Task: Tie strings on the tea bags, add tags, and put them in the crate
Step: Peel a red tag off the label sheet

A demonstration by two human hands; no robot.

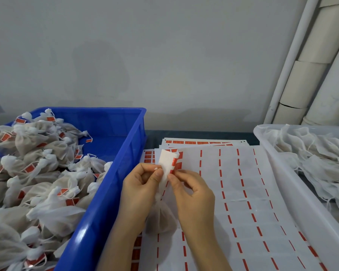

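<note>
Blue plastic crate [119, 173], rectangular, with ribbed walls and a glossy rim, at left. Contents: heaped pouches [37, 173] of white mesh, gathered and tied at the neck, each with a small red tag on string.

Translucent white tray [299, 196], at right. Contents: limp, crumpled mesh sacks [317, 157] with loose strings.

Sheets [243, 192]: smooth white backing paper with columns of red dashes, overlapping flat between crate and tray.

Bag [160, 218]: one soft puckered pouch hanging above the sheets between the hands, its neck against the left palm.

Strip [167, 161]: curled white paper, red along its right edge.

Left hand [143, 184] pinches the strip with thumb and forefinger. Right hand [192, 192] pinches the strip's red edge.
</note>
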